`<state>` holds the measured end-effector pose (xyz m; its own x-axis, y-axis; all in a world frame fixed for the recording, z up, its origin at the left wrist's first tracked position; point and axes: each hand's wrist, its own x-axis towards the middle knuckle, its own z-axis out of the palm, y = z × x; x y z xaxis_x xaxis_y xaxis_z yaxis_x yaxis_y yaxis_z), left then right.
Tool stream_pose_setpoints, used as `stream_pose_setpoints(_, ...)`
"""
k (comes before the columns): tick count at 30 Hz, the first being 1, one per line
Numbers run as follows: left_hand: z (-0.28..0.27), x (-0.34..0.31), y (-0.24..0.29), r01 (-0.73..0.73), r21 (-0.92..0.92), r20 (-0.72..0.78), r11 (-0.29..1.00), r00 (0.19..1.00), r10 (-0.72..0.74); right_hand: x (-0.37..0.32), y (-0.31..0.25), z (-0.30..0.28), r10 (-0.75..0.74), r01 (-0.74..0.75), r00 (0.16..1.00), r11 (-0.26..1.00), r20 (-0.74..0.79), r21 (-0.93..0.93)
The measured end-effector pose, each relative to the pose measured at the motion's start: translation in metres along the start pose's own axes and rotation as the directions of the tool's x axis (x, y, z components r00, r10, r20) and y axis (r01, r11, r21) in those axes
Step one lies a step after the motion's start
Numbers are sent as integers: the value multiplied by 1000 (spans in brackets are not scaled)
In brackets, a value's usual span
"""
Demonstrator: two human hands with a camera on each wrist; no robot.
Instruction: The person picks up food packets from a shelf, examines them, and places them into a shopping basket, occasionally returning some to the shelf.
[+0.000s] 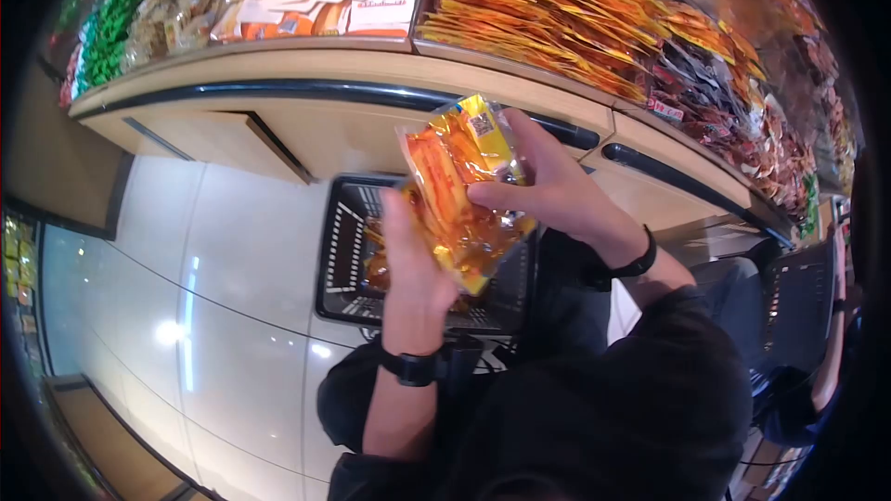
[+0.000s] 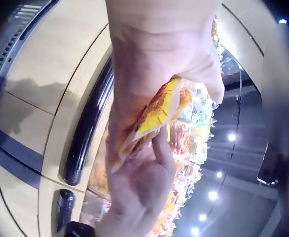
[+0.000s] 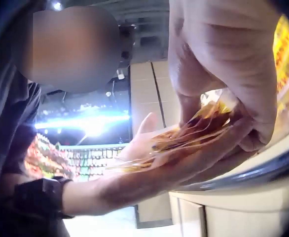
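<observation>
My right hand (image 1: 548, 190) pinches the snack packet (image 1: 462, 193), and my left hand (image 1: 413, 260) lies flat behind it, above the basket (image 1: 340, 250). I think the slick wrapper could slide off that open palm and miss the basket.

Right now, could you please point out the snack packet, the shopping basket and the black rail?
snack packet (image 1: 459, 195), head view, middle of its orange front.
shopping basket (image 1: 336, 250), head view, its left wall.
black rail (image 1: 306, 90), head view, middle of its length.
</observation>
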<state>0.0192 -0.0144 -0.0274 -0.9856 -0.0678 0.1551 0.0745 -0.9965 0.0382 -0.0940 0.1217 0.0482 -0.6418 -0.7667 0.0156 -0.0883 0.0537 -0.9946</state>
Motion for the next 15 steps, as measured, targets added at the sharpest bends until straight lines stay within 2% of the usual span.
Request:
stream_pose_setpoints(1, 3, 1, -7, -20, 4, 35, 1000, 999, 20, -2, -2, 0, -21, 21, 1000, 1000, -13, 20)
stream_pose_setpoints(2, 10, -2, -7, -49, 296, -41, 954, 997, 64, -3, -3, -1, -131, 129, 991, 986, -14, -108)
stream_pose_setpoints(3, 11, -4, -8, 32, 309, -126, 951, 992, 8, -7, -6, -3, -229, 222, 973, 946, -5, -235)
stream_pose_setpoints(4, 15, -3, -11, 44, 327, -151, 944, 989, 6, -12, -26, -8, -237, 207, 971, 815, 14, -542)
stream_pose_setpoints(5, 19, -2, -14, 57, 343, -173, 937, 985, 3, -11, -28, -12, -244, 205, 970, 822, -4, -532)
stream_pose_setpoints(7, 25, -2, -20, 56, 374, -189, 926, 982, 17, -9, -33, -18, -311, 312, 945, 745, 107, -590)
stream_pose_setpoints(8, 26, -3, -22, 36, 393, -199, 919, 979, 46, -11, -43, -17, -183, 199, 979, 789, 86, -582)
stream_pose_setpoints(11, 26, -3, -23, 29, 437, -206, 899, 976, 69, -10, -43, -21, -224, 256, 966, 753, 130, -606)
stream_pose_setpoints(15, 28, -3, -26, -14, 437, -140, 900, 987, 83, -9, -50, -23, -296, 349, 937, 742, 188, -572)
